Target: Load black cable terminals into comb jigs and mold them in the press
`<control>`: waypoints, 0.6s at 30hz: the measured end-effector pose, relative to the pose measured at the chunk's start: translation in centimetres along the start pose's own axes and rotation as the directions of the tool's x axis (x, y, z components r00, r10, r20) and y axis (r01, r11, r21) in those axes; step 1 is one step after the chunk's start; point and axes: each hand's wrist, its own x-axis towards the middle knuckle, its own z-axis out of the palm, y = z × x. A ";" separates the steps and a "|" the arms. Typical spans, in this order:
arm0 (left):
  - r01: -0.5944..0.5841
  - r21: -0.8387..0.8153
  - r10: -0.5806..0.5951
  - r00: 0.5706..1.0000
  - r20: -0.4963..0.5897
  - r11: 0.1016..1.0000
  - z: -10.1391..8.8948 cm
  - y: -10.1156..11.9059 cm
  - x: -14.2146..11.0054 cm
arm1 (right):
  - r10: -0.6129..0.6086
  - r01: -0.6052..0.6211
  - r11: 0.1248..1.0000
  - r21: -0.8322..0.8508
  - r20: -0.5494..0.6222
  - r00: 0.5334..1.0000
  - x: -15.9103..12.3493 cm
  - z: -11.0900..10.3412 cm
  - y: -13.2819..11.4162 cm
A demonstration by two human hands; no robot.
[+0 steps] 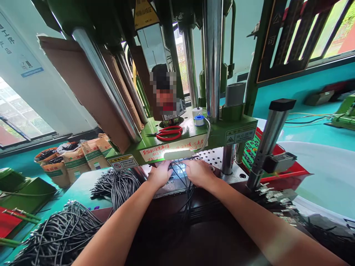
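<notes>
My left hand [161,175] reaches under the press's white lamp, its fingers curled at the left side of the metal mold [179,173]. What those fingers hold is hidden. From the right, my right hand [200,172] closes its fingertips on the end of a black cable [181,178] at the mold. Several black cables run from between my hands down toward my lap. The lit lamp [177,154] hangs just above my fingers and covers part of them.
Red-handled pliers [169,133] and a blue-and-white tape roll [199,120] lie on the green press plate [213,137]. Cable bundles [62,234] are heaped at left, with connector-ended cables [280,201] at right. A metal post [267,147] and red bin [298,170] stand right.
</notes>
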 end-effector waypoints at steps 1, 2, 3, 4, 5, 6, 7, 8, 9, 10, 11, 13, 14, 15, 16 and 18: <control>0.014 -0.002 -0.014 1.000 -0.002 1.000 0.1 -0.1 0.0 | -0.003 0.003 1.000 0.003 0.001 1.000 0.0 0.1 0.1; 0.028 -0.005 -0.028 1.000 -0.005 1.000 0.2 -0.1 0.0 | -0.006 0.006 1.000 0.006 0.002 1.000 0.1 0.2 0.1; 0.039 -0.008 -0.039 0.999 -0.009 0.999 0.3 -0.1 0.0 | -0.006 0.006 1.000 0.007 0.002 1.000 0.1 0.2 0.1; 0.046 -0.010 -0.046 0.999 -0.013 0.999 0.3 -0.1 0.1 | -0.006 0.006 1.000 0.008 0.002 1.000 0.1 0.3 0.2; 0.052 -0.011 -0.052 0.998 -0.017 0.999 0.3 0.0 0.1 | -0.005 0.005 1.000 0.007 0.001 1.000 0.1 0.4 0.2; 0.054 -0.011 -0.054 0.998 -0.021 0.998 0.3 0.1 0.1 | -0.003 0.003 1.000 0.006 0.000 1.000 0.1 0.5 0.2; 0.050 -0.010 -0.050 0.998 -0.024 0.999 0.3 0.3 0.1 | -0.003 0.003 1.000 0.005 -0.001 1.000 0.1 0.5 0.2; 0.036 -0.009 -0.037 0.999 -0.025 0.999 0.3 0.5 0.1 | -0.004 0.004 1.000 0.004 0.000 1.000 0.1 0.5 0.2; 0.013 -0.008 -0.013 1.000 -0.025 1.000 0.3 0.8 0.1 | -0.008 0.008 1.000 0.004 0.002 1.000 0.1 0.6 0.2; -0.017 -0.007 0.017 1.000 -0.023 1.000 0.3 1.1 0.0 | -0.011 0.011 1.000 0.004 0.004 1.000 0.1 0.6 0.2; -0.049 -0.006 0.049 0.999 -0.020 0.999 0.4 1.4 0.0 | -0.013 0.012 1.000 0.003 0.008 1.000 0.1 0.6 0.2; -0.100 -0.003 0.100 0.995 -0.020 0.995 0.6 1.8 -0.2 | -0.014 0.014 1.000 0.006 0.016 1.000 0.1 0.6 0.3; -0.116 0.001 0.116 0.993 -0.021 0.993 0.6 1.9 -0.3 | -0.013 0.013 1.000 0.008 0.020 1.000 0.1 0.6 0.3; -0.127 0.004 0.127 0.992 -0.021 0.992 0.7 2.0 -0.3 | -0.012 0.012 1.000 0.011 0.022 1.000 0.1 0.6 0.3; -0.135 0.008 0.136 0.991 -0.021 0.991 0.7 2.0 -0.4 | -0.011 0.011 1.000 0.014 0.025 1.000 0.1 0.6 0.3; -0.142 0.014 0.143 0.990 -0.016 0.990 0.7 1.9 -0.4 | -0.013 0.012 1.000 0.021 0.027 1.000 0.2 0.7 0.4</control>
